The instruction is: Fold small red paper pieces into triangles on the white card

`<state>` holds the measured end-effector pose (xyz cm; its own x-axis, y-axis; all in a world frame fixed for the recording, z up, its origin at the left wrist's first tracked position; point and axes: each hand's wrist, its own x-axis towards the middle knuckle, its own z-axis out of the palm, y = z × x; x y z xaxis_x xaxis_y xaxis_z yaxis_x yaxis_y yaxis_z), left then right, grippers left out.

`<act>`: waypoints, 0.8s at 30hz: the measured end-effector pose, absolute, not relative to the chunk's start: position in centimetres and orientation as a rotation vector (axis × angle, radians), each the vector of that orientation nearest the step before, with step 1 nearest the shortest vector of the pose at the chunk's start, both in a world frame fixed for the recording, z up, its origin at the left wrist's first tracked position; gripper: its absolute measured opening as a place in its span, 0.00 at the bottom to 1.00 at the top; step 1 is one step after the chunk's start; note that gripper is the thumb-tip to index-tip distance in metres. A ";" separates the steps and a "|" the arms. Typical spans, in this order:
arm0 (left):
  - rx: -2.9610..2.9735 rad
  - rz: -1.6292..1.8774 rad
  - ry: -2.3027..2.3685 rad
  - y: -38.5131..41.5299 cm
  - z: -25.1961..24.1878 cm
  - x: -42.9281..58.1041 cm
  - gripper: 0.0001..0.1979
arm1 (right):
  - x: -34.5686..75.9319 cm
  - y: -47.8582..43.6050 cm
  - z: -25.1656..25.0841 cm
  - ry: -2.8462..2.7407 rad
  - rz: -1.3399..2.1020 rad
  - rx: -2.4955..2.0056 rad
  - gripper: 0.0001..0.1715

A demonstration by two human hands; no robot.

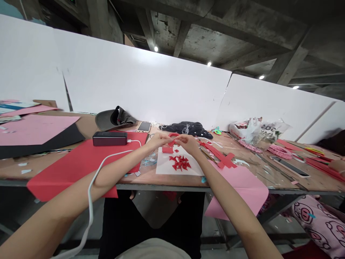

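My left hand point(159, 139) and my right hand point(186, 142) meet above a white sheet point(164, 167), fingertips closed on a piece of red paper point(171, 142). Its exact shape is too small to make out. Just behind the fingers shows a curved red band point(173, 135). Under my hands, a pile of small pointed red paper pieces point(181, 163) lies on the white sheet. A red paper rectangle point(167, 150) rests near the sheet's back left.
Left are large red paper point(72, 158) and a power bank point(110, 139) whose white cable point(93, 180) crosses my left forearm. A cap point(114, 118), phone point(144, 126) and dark cloth point(188, 128) lie behind. Right are red strips point(228, 160), pink paper point(242, 187) and another phone point(289, 166).
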<state>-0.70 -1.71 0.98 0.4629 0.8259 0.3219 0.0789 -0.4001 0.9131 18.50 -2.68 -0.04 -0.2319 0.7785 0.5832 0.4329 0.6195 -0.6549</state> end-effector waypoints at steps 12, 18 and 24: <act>2.086 1.069 0.711 -1.1 0.2 -0.2 0.12 | 18.4 -2.9 -0.1 -1.962 0.333 -1.000 0.08; 1.764 1.136 0.702 -1.0 0.2 -0.3 0.12 | 18.2 -3.7 0.6 -1.941 0.086 -0.819 0.12; 1.347 1.067 0.580 -1.3 0.7 -0.6 0.14 | 17.7 -3.6 0.3 -2.040 -0.054 -0.658 0.08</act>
<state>-0.60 -1.30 0.70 0.4435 0.8658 0.2318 -0.2767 -0.1138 0.9542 17.72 -3.62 0.30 -0.3968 0.4291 0.8114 0.4712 0.8538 -0.2211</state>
